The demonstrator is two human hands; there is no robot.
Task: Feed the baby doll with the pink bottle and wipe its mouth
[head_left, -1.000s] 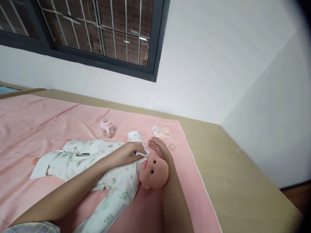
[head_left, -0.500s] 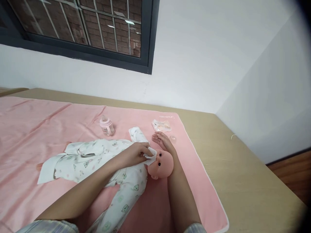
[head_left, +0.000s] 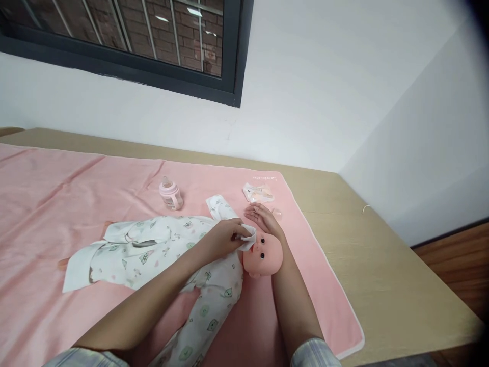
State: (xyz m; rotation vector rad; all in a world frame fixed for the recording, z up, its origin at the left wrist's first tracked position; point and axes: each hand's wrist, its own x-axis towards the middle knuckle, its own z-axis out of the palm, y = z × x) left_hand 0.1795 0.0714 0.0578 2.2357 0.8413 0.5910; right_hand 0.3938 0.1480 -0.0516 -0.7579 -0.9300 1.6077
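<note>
A baby doll (head_left: 270, 257) lies on its back in a white patterned sleepsuit (head_left: 153, 250), its bald head toward the right. My left hand (head_left: 223, 238) is closed, pinching a white cloth or tissue (head_left: 249, 236) between thumb and fingers. The cloth rests at the doll's mouth and chin, with part of the red mouth showing. Beyond the doll's head, my right hand (head_left: 263, 216) lies open with fingers stretched and holds nothing. The right forearm runs along the crown of the head, apparently touching it.
A pink feeding bottle (head_left: 171, 194) stands behind the doll. Near my right hand are a crumpled clear packet (head_left: 259, 192) and a small transparent item (head_left: 277, 213). All lie on a pink mat (head_left: 130, 178) over a wooden surface (head_left: 367, 285), with a wall (head_left: 290, 102) behind.
The view has tilted down slightly. The doll's head and both my hands sit a little farther right. The cloth has slid slightly, so more of the mouth shows.
</note>
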